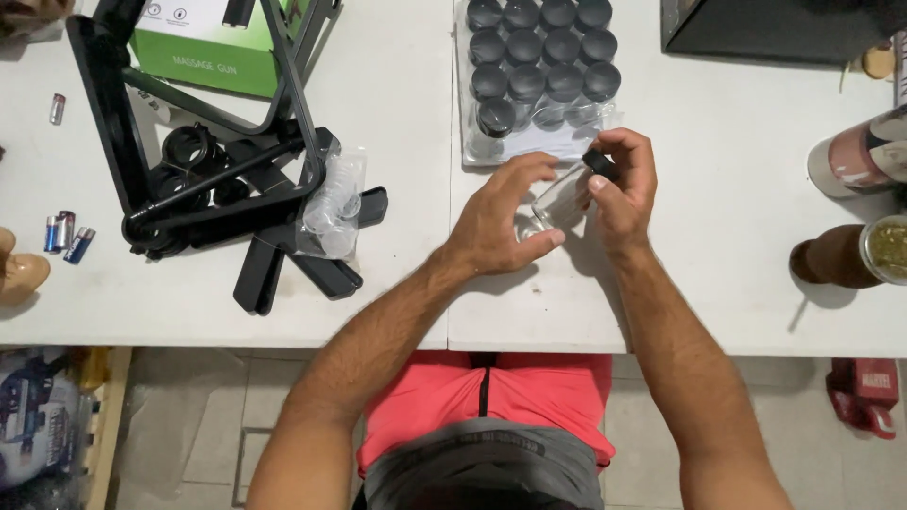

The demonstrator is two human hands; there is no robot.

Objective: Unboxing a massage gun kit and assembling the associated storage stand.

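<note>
We've got the left hand point(499, 215) wrapped around the body of a small clear glass jar point(559, 200), fingers closed on it and holding it tilted just above the white tabletop point(397, 85). The right hand point(625, 181) is pinched shut on the jar's black screw cap point(601, 163), thumb and fingertips around its rim. So the jar sits right between both hands, in front of us, near the middle of the tabletop.

To handle this bit well, we'd say keep the left grip firm on the glass so it doesn't spin, and turn only the cap with the right fingertips. It looks slick and small, so a light squeeze is probably plenty.

The jar looks empty as far as we can tell. Just beyond the hands is a plastic-wrapped pack of matching jars point(539, 76), black caps all on, standing in rows; the near corner of the wrap is open and looks to have a gap. Off to the right there's a jar of greenish crumbled stuff point(886, 249), lid off. To the left, a clear bag of see-through round pieces point(331, 203) leans on a black folding stand point(198, 161), with a green box point(203, 47) behind it and loose batteries point(66, 233) at the edge.
</note>
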